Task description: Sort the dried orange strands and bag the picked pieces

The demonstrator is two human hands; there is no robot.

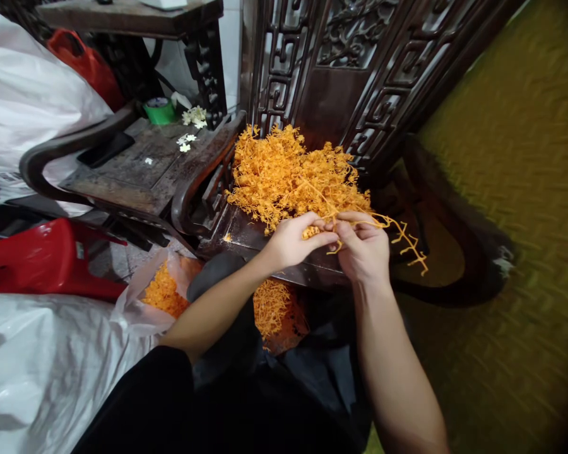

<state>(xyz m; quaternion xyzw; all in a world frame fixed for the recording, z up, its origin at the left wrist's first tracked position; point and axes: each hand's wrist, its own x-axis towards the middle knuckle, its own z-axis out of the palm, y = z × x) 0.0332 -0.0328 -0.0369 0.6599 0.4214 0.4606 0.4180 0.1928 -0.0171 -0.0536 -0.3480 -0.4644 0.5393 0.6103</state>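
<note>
A heap of orange plastic flower sprigs (pixel 288 176) lies on the seat of a dark carved wooden chair (pixel 239 227). My left hand (pixel 293 243) is closed at the near edge of the heap, with small orange flower pieces (pixel 311 232) showing between thumb and fingers. Beside it, my right hand (pixel 366 249) pinches a thin orange branched stem (pixel 409 241), whose bare, zigzag end sticks out to the right. The fingertips of both hands nearly meet, and their exact grip on the stem is partly hidden.
Below the seat are a clear bag of orange pieces (pixel 163 293) and a container of orange stems (pixel 272 309). Left stand a red plastic stool (pixel 52 258), white sacks (pixel 42 372), and another wooden chair (pixel 127 170) carrying green tape (pixel 159 111), a dark phone-like object (pixel 106 150) and pale flowers (pixel 194 116).
</note>
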